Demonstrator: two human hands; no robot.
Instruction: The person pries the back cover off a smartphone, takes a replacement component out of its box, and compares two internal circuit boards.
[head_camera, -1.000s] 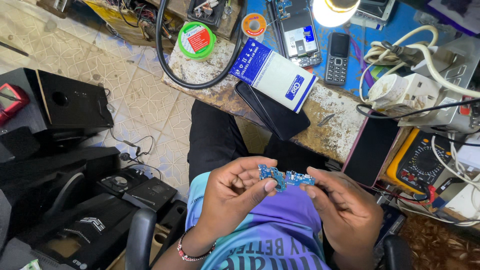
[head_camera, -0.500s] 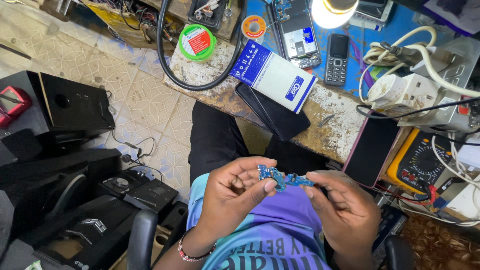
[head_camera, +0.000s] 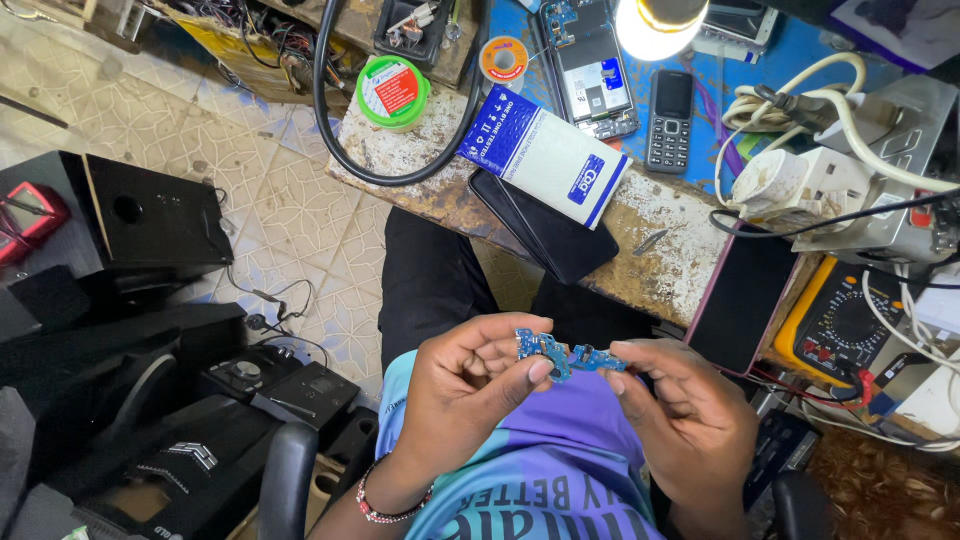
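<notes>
The small blue circuit board (head_camera: 568, 356) is being held in the air above the person's lap, just in front of the near edge of the workbench (head_camera: 660, 265), and nothing is carrying it except fingertips. The left hand (head_camera: 470, 385) is pinching its left end between thumb and curled fingers; the right hand (head_camera: 690, 415) is pinching the right end with thumb and forefinger, while its other fingers are loosely bent.

In my judgement, 2 things could go wrong. The board is looking thin and narrow in the middle, so if the 2 hands are pulling or twisting against each other, it may be bending or cracking there. If 1 grip is slipping, it could be falling to the tiled floor (head_camera: 300, 200).

The board is long, irregular in outline, blue, with tiny pale parts on it.
</notes>
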